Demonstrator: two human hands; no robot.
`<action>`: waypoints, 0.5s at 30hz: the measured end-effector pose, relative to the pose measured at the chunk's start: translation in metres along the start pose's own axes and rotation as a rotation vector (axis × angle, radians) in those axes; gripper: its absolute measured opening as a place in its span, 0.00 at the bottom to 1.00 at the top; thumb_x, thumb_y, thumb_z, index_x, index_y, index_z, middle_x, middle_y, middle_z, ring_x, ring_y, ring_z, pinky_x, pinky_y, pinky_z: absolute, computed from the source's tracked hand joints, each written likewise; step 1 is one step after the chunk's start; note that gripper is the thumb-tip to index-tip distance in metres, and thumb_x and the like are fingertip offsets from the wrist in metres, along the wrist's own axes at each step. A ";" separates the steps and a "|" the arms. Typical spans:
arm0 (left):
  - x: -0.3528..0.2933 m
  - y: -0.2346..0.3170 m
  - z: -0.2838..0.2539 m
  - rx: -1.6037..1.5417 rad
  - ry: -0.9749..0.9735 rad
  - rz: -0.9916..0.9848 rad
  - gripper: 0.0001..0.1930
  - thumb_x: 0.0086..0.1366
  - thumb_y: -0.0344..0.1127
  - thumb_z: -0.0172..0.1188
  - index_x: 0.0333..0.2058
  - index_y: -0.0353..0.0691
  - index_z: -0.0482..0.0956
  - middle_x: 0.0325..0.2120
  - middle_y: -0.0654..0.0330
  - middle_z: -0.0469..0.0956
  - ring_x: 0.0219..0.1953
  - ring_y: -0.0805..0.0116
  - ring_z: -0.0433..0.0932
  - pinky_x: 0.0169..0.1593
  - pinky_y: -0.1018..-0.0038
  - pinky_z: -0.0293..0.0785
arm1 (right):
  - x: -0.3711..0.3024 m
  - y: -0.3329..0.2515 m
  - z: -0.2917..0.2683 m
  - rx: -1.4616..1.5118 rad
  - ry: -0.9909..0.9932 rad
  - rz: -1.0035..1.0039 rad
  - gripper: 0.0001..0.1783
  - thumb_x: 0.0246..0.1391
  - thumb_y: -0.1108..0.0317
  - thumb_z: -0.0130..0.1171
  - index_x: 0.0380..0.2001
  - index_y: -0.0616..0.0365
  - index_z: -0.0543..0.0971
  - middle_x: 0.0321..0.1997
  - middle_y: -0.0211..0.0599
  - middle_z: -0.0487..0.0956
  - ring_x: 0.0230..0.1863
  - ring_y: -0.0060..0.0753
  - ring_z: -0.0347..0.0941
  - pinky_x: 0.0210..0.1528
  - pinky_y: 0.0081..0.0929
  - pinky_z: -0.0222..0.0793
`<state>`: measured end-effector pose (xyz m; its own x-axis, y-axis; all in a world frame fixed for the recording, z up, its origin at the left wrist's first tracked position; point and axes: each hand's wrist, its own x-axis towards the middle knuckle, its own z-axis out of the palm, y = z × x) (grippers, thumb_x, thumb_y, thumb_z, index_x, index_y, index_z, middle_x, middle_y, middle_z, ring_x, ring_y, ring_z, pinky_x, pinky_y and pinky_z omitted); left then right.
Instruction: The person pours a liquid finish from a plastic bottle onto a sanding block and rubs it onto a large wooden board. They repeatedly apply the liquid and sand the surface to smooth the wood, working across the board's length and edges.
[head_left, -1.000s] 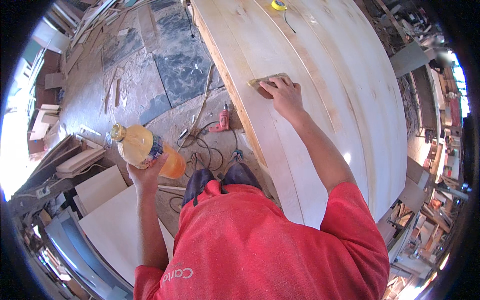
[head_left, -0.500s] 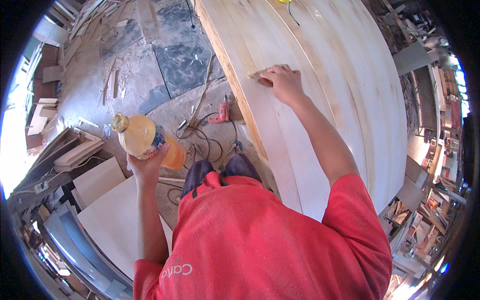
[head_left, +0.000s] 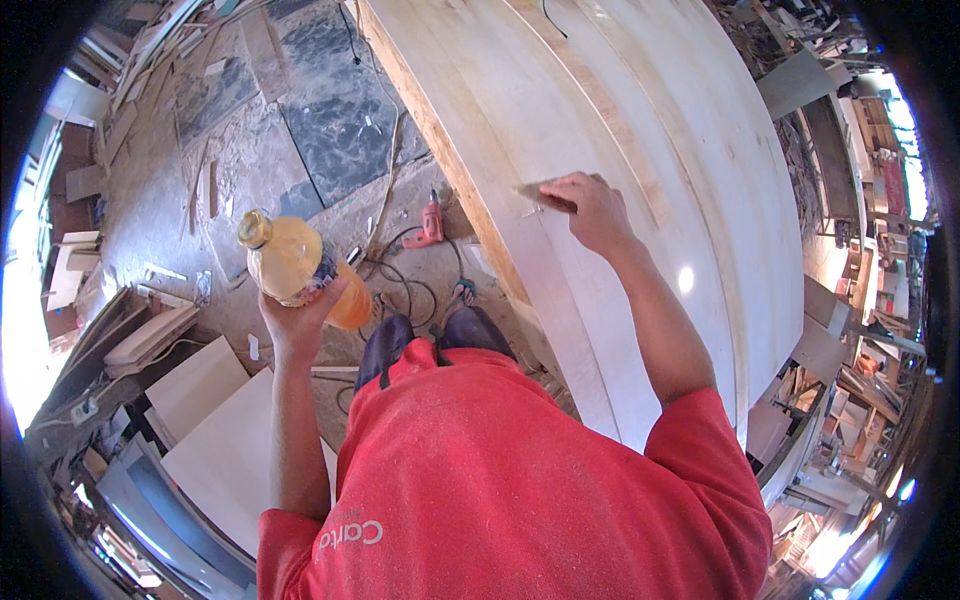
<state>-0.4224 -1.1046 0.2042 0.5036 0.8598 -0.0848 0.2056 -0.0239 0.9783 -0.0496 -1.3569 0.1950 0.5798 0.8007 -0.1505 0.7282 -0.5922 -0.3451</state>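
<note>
My left hand [head_left: 298, 318] is wrapped round a plastic bottle [head_left: 285, 258], held tilted above the floor. The bottle has a wide neck, a cream-coated upper part, a dark label and orange colour lower down. Over the left part of a large pale wooden panel [head_left: 640, 250], my right hand [head_left: 598, 212] grips a small flat brush [head_left: 548, 194] with a brown handle and a pale tip. The brush tip is at the panel's surface, pointing left. My fingers hide part of the handle.
A red power drill [head_left: 430, 222] lies on the floor beside the panel's left edge, with dark cable [head_left: 408, 275] coiled near my feet. White boards [head_left: 225, 450] lean at the lower left. Wood scraps [head_left: 870, 395] are piled on the right.
My right hand has moved a little right and nearer along the panel with the brush. The left hand keeps its hold on the bottle, and the whole view has shifted slightly.
</note>
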 end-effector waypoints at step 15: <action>-0.033 -0.005 -0.007 0.089 0.115 -0.011 0.32 0.49 0.30 0.84 0.52 0.34 0.79 0.46 0.60 0.84 0.47 0.70 0.83 0.54 0.69 0.80 | 0.067 -0.010 0.027 -0.252 0.101 -0.169 0.22 0.61 0.70 0.59 0.55 0.34 0.85 0.58 0.21 0.80 0.64 0.34 0.71 0.61 0.52 0.64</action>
<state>-0.4463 -1.1293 0.2031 0.4027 0.9127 -0.0687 0.2869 -0.0547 0.9564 -0.0283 -1.2951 0.1631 0.4670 0.8841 -0.0137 0.8776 -0.4653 -0.1156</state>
